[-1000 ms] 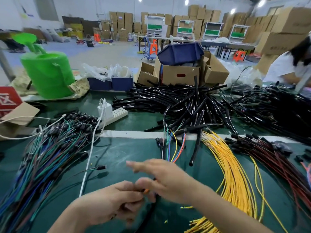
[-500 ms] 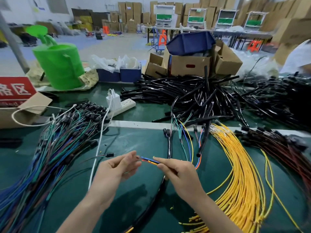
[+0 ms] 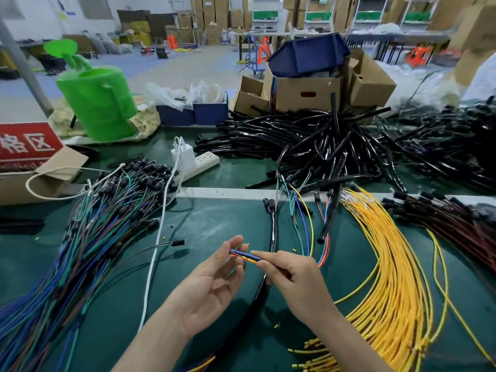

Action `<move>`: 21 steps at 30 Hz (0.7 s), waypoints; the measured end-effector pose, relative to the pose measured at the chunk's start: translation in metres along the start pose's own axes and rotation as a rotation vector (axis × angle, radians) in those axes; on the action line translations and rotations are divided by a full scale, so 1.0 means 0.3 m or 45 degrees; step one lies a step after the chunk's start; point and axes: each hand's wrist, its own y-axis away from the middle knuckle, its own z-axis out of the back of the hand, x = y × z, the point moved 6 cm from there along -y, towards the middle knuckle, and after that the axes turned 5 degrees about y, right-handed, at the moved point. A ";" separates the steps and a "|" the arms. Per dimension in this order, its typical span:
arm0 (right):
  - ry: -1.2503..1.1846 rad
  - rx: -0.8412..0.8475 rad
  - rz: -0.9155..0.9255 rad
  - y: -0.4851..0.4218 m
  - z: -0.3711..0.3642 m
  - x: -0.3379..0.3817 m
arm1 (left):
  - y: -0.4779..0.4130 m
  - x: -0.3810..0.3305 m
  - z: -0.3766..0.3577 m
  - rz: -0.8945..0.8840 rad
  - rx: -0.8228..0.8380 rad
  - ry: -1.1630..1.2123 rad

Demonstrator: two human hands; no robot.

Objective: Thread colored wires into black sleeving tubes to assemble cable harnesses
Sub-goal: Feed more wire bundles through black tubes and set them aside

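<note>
- The cardboard box (image 3: 306,89) at upper centre carries a dark blue bin (image 3: 308,56) tipped over its top; what it holds I cannot tell.
- The two blue trays (image 3: 193,114) left of it hold crumpled clear bags.
- My right hand (image 3: 292,277), just below centre, pinches the colored wires (image 3: 245,256) between thumb and forefinger, the other fingers curled.
- My left hand (image 3: 212,285) lies palm up, fingers loosely stretched, with the wire ends resting across the fingertips.
- A black sleeving tube (image 3: 257,294) runs down-left under both hands.
</note>
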 end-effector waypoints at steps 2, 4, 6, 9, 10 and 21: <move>-0.016 -0.011 -0.008 0.000 0.006 0.003 | -0.001 -0.003 -0.003 -0.058 -0.010 -0.051; -0.025 -0.018 0.001 0.000 0.013 0.008 | -0.002 -0.002 -0.011 -0.096 -0.002 -0.096; -0.042 -0.011 0.024 0.000 0.018 0.017 | -0.005 -0.004 -0.017 -0.138 0.003 -0.155; -0.085 -0.006 0.074 0.002 0.020 0.035 | -0.013 -0.012 -0.023 -0.239 0.003 -0.275; -0.101 -0.022 0.083 0.003 0.023 0.037 | -0.013 -0.015 -0.027 -0.278 0.009 -0.315; -0.194 -0.349 0.031 0.016 0.063 0.035 | 0.010 -0.004 -0.100 -0.790 -0.057 -0.323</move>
